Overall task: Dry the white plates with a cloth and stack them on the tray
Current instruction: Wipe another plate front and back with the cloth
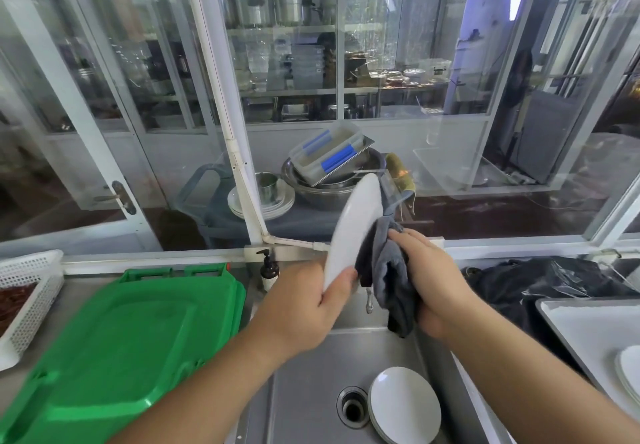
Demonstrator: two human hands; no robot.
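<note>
I am holding a smooth, round white plate [353, 229] on edge above the stainless steel sink [311, 374], its long axis running from my left hand up and away toward the window, its face turned to my left. My left hand [304, 308] is gripping the plate's lower rim, thumb curled over the near face, fingers hidden behind it. My right hand [429, 277] is clutching a soft, bunched grey cloth [388, 277] and pressing it against the plate's right side; the fingers are wrapped into the folds, and loose ends of fabric are hanging below my palm. More round white plates [405, 405] are lying stacked flat in the sink basin, just beside the drain [353, 409]. On the counter to my right, a rectangular white tray [588, 326] is carrying a stack of white plates at its near edge [630, 371]. To my left, glossy green plastic lids [121, 346] are lying on the counter.
</note>
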